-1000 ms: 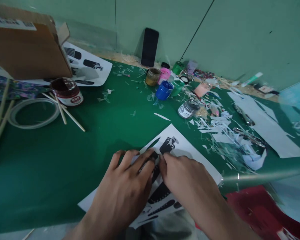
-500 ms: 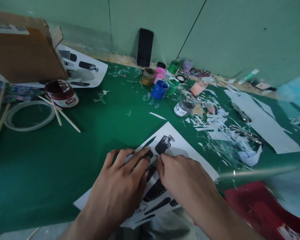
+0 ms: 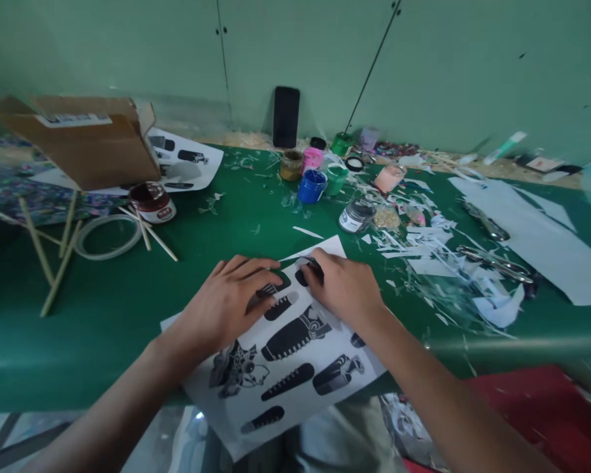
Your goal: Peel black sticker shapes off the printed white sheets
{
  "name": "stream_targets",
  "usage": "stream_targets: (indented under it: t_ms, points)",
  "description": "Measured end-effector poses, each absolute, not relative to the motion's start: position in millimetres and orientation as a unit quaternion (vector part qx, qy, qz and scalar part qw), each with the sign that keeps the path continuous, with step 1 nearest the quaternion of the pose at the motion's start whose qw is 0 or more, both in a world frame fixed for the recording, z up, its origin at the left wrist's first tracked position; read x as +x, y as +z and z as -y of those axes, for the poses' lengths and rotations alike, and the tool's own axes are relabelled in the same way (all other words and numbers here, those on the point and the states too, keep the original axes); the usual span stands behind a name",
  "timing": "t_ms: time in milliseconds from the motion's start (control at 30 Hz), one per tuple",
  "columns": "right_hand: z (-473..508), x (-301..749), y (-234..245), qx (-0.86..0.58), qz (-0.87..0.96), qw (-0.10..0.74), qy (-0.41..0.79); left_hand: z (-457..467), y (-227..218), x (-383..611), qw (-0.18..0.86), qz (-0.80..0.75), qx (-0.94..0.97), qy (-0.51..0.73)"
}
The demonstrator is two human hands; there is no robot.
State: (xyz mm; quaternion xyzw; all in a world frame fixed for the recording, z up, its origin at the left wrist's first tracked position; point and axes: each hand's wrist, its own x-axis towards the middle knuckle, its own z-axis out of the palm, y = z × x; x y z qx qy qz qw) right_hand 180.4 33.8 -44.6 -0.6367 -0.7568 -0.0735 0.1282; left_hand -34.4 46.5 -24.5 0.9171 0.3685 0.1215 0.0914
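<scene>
A white sheet [image 3: 295, 374] printed with several black silhouette shapes lies on the green table [image 3: 128, 302] and hangs over its near edge. My left hand [image 3: 226, 299] rests flat on the sheet's upper left part, fingers stretched out over a black shape. My right hand [image 3: 342, 286] sits at the sheet's far end with its fingertips bent down and pinched on a small dark shape there. What the fingertips hold is too small to make out.
Small paint pots [image 3: 311, 185] stand at the back by a propped phone [image 3: 285, 117]. A cardboard box [image 3: 83, 141], a red-brown jar [image 3: 152, 202], a tape ring [image 3: 106, 236] and wooden sticks [image 3: 54, 256] lie left. Paper scraps [image 3: 423, 243], scissors [image 3: 495, 259] and white sheets [image 3: 542, 243] lie right.
The view has pulled back and tilted down, so more of the printed sheet shows over the table edge. Both hands have slid up to the sheet's far end.
</scene>
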Motion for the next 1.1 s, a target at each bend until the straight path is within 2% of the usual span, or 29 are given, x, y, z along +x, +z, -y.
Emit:
stream_targets:
  t_ms: [233, 333, 567, 833, 1100]
  points:
    - [-30, 179, -44, -0.652, 0.745, 0.133, -0.05, -31, -19, -10, -0.025, -0.491, 0.865, 0.101]
    - [-30, 180, -41, -0.654, 0.744, 0.131, -0.041, -27, -20, 1, -0.04, -0.515, 0.85, 0.107]
    - [-30, 180, -36, -0.655, 0.746, 0.116, -0.017, -26, -20, 5, 0.0, -0.52, 0.845, 0.125]
    - [-31, 181, -37, -0.653, 0.748, 0.119, -0.01, -31, -20, -10, -0.004, -0.526, 0.84, 0.132]
    - [-30, 180, -38, -0.651, 0.747, 0.132, -0.016, -39, -23, -11, 0.092, -0.532, 0.814, 0.212]
